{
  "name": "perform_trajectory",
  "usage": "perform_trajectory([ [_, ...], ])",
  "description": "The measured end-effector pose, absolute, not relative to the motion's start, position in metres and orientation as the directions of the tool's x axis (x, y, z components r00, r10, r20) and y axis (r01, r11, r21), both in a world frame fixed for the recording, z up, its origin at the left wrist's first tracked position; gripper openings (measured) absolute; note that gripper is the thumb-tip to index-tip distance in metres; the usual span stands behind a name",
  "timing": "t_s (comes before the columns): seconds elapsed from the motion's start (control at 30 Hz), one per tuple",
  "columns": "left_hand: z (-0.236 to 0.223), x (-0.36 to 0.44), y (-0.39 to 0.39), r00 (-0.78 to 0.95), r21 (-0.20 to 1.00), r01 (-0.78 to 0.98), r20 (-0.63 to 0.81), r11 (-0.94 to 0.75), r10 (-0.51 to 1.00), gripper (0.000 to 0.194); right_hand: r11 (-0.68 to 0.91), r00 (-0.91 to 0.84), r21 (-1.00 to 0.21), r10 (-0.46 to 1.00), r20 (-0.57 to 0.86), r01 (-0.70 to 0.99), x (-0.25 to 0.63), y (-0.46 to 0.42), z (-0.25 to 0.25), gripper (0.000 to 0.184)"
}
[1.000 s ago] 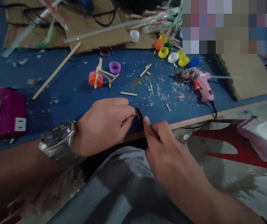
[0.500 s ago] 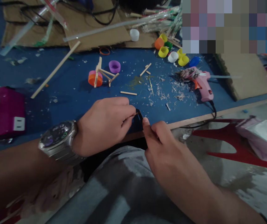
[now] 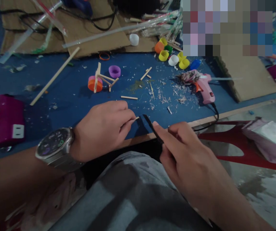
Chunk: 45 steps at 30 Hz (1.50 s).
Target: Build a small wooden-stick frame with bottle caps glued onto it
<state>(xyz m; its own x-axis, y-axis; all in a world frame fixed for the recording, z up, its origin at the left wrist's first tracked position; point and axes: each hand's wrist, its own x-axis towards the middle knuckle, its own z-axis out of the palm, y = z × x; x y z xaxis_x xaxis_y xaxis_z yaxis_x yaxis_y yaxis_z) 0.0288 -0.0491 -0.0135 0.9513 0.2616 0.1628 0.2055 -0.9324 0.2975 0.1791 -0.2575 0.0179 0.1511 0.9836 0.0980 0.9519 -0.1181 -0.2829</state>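
My left hand (image 3: 104,128), with a steel watch (image 3: 53,147) on the wrist, pinches a short thin wooden stick (image 3: 136,119) by its end, above the near edge of the blue table (image 3: 75,93). My right hand (image 3: 178,147) is closed round a dark blade-like tool (image 3: 151,125), its tip a little right of the stick and apart from it. A small frame of glued sticks (image 3: 102,78) leans on an orange and pink bottle cap (image 3: 94,84) farther back. A purple cap (image 3: 114,71) lies beside it.
A pink glue gun (image 3: 204,88) lies at the right among wood shavings, its cord running over the table edge. Several coloured caps (image 3: 170,54), cardboard sheets (image 3: 87,32), a long stick (image 3: 54,77) and a magenta box (image 3: 0,120) surround the work spot. A red plastic chair (image 3: 244,144) stands at the right.
My right hand has drawn the dark tool back and to the right, away from the stick's tip. The left hand keeps its pinch, hardly moved.
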Motion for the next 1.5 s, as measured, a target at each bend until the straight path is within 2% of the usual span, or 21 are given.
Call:
perform_trajectory([
  [0.1,-0.014,0.028,-0.049,0.956,0.231,0.173,0.196,-0.957,0.22,0.038,-0.178,0.222,-0.308,0.969,0.113,0.935,0.186,-0.261,0.022,0.053],
  [0.2,-0.013,0.028,-0.05,0.955,0.181,0.162,0.218,-0.97,0.2,0.039,-0.187,0.235,-0.36,0.967,0.096,0.914,0.188,-0.26,0.023,0.057],
  [0.37,-0.009,0.026,-0.047,0.957,0.145,0.195,0.187,-0.97,0.221,0.033,-0.158,0.193,-0.507,0.981,0.015,0.847,0.184,-0.252,0.014,0.064],
  [0.53,-0.007,0.025,-0.046,0.96,0.13,0.19,0.183,-0.973,0.212,0.039,-0.152,0.18,-0.587,0.984,-0.012,0.795,0.183,-0.246,0.01,0.064],
  [0.73,-0.003,0.029,-0.049,0.962,0.161,0.176,0.181,-0.971,0.205,0.05,-0.122,0.153,-0.623,0.988,-0.004,0.773,0.18,-0.246,0.014,0.066],
  [0.87,-0.004,0.027,-0.051,0.96,0.136,0.191,0.179,-0.972,0.214,0.053,-0.106,0.137,-0.629,0.991,0.002,0.771,0.178,-0.244,0.012,0.066],
  [1.2,-0.001,0.027,-0.056,0.969,0.021,0.223,0.101,-0.975,0.224,0.056,-0.116,0.166,-0.628,0.986,0.022,0.77,0.175,-0.242,0.009,0.067],
  [1.5,0.0,0.027,-0.056,0.97,0.039,0.23,0.065,-0.972,0.232,0.054,-0.141,0.172,-0.632,0.985,-0.012,0.762,0.173,-0.24,0.007,0.066],
])
